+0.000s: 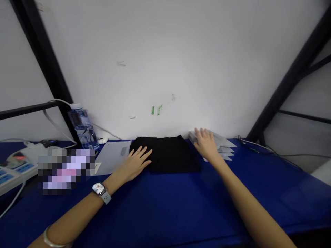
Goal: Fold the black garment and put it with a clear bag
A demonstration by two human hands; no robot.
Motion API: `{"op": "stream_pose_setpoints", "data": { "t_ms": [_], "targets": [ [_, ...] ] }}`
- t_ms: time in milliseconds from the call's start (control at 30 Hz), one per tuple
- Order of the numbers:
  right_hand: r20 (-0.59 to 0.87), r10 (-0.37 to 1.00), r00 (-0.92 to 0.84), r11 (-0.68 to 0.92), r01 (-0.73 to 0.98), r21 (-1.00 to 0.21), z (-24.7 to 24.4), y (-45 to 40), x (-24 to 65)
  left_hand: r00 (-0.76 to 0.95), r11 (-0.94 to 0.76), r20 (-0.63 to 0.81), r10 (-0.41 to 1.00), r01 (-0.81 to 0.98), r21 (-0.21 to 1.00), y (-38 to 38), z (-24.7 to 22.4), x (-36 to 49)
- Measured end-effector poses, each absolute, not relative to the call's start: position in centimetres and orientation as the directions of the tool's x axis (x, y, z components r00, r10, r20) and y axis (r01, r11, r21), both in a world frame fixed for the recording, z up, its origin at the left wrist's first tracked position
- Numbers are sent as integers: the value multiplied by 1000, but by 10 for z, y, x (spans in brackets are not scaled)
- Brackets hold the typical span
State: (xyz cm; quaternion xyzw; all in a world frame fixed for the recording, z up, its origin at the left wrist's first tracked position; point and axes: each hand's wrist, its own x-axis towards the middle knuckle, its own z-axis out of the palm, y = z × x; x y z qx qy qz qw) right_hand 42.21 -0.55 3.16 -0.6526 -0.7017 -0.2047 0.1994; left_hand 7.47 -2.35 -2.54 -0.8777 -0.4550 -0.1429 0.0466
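1. Resting left hand (137, 162) open and flat, fingers spread, tips touching left edge of black folded cloth (170, 153). Not gripping. Smartwatch (98, 189) on that wrist.
2. Right hand (207, 144) also open, no grip, fingers laid on stack of flat pale packets (223, 146), just right of cloth.
3. Cloth sits on blue table cover (165, 213), near back wall. Long axis looks approx. parallel to wall. Can't tell which way fold edge faces.
4. Handling est.: cloth soft, light, limp; best taken w/ both hands from under the short ends to keep folds. Packets prob. light, slippery; pinch stack at edges. They fan out twd right, long axis unclear.
5. Left of cloth: white sheet w/ barcode (112, 156) just beside it, water bottle (83, 126) farther back, power strip (15, 172) well apart. Pixelated patch hides the area left of sheet.
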Motion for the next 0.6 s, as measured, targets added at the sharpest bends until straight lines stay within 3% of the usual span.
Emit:
{"op": "stream_pose_setpoints", "data": {
  "t_ms": [100, 267, 400, 500, 600],
  "targets": [
    [502, 865, 7, -57, 995, 84, 32, -10, 447, 564, -598, 305, 767, 802, 21, -28, -26, 79],
    [444, 896, 5, -79, 986, 150, 34, -15, 451, 601, -614, 301, 740, 787, -62, -32, -25, 81],
    [490, 871, 38, -54, 998, 18, 48, -24, 426, 600, -601, 319, 734, 792, -107, -35, -21, 84],
    [582, 812, -34, 153, 976, -156, 48, -32, 393, 580, -590, 409, 705, 799, -116, -37, -16, 88],
    [616, 713, -335, 502, 857, -116, 32, -40, 356, 527, -561, 531, 664, 820, -111, -39, -11, 92]
  ]
}}
